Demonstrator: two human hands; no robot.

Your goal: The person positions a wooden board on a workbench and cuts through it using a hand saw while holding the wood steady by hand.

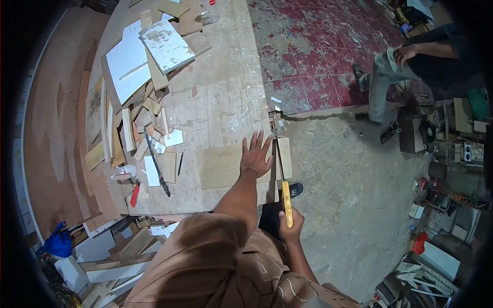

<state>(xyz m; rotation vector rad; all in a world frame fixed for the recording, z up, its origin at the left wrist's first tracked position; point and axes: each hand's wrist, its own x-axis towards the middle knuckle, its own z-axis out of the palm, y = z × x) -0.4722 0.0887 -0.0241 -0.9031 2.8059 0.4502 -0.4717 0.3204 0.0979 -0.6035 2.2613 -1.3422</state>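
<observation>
My left hand (255,154) lies flat with fingers spread on a thin plywood board (221,168) at the right edge of the workbench. In my right hand (291,226) is a handsaw (286,197) with a yellow handle, its narrow blade pointing away from me. The blade runs through the board near the bench edge, just right of my left hand. A strip of the board (285,154) shows on the far side of the blade, over the floor.
Wood offcuts (153,105) and a paint-marked white panel (167,46) crowd the bench's left part. A pencil (180,163), a dark bar (154,159) and a red-handled tool (135,195) lie nearer. At the right sits another person (395,72); scrap and tools line that side.
</observation>
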